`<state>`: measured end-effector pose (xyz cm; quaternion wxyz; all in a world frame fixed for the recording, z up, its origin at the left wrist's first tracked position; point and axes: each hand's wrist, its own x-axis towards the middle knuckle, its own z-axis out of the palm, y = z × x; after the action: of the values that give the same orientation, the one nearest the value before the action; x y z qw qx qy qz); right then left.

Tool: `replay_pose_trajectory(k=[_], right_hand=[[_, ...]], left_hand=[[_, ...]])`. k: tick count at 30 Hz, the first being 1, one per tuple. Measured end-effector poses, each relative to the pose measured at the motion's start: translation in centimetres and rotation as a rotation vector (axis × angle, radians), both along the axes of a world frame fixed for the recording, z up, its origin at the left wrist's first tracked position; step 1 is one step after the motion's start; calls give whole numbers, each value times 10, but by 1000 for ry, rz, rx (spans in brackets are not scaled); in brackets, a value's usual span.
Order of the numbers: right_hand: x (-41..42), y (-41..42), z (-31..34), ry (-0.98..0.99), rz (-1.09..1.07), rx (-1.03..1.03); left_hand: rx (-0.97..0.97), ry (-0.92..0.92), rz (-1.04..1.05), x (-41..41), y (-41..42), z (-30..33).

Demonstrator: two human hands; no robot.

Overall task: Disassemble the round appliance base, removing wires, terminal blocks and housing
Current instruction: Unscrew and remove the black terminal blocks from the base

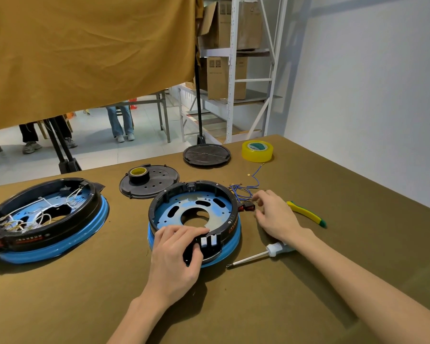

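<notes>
A: Where is the round appliance base [193, 214]?

B: Near the middle of the worktop [358, 244], open side up. A black housing ring sits in a blue outer rim; the blue perforated plate inside carries no wires.

A: State of the left hand [176, 254]?

B: It rests on the near edge of the base. The fingers curl over the black ring and the thumb presses the outer wall beside two white terminal blocks [209, 240].

A: And the right hand [276, 214]?

B: It lies on the worktop just right of the base, fingers loosely curled, fingertips at a black rocker switch [248, 206]. Whether it pinches the switch cannot be told. Blue wires [246, 188] with ring terminals lie loose behind the switch.

A: Tools?

B: A screwdriver [256, 256] lies under the right forearm. A yellow-green tool [305, 213] lies further right.

A: Other parts?

B: A second base [47, 219], wired in white, sits at the left edge. Two black covers [159, 182] [206, 155] lie toward the far edge, a small tape roll [138, 174] on the nearer one. A yellow tape roll [257, 150] stands at the far edge.

A: Legible writing?

B: Red markings on both housings are too small to read.
</notes>
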<state>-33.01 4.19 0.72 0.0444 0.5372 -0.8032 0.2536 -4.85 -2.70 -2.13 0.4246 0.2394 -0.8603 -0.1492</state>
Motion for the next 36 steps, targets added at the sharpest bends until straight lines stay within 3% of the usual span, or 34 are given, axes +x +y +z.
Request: replay_pose_trajectory(k=[3,6,14,19,23,30,36], right_hand=[[13,33,-2,-3,159,93],[22,59,-10,159,249,204],[31,85,-20,365,210,93],[48,85,-20,117,58,4],[60,83,-15,-40,102,-9],[86,72,-16,144,202,-76],[101,70,-23,218,115,-28]], left_hand=[[3,-3,-1,-1,1,1],[15,-4,-12,-1,2,3],[33,-8,-19,9,5,1],[21,-39,-43,12,4,4],[48,-37,-75,16,4,4],[50,-3,-43,20,-4,2],[44,-25,10,21,-6,0]])
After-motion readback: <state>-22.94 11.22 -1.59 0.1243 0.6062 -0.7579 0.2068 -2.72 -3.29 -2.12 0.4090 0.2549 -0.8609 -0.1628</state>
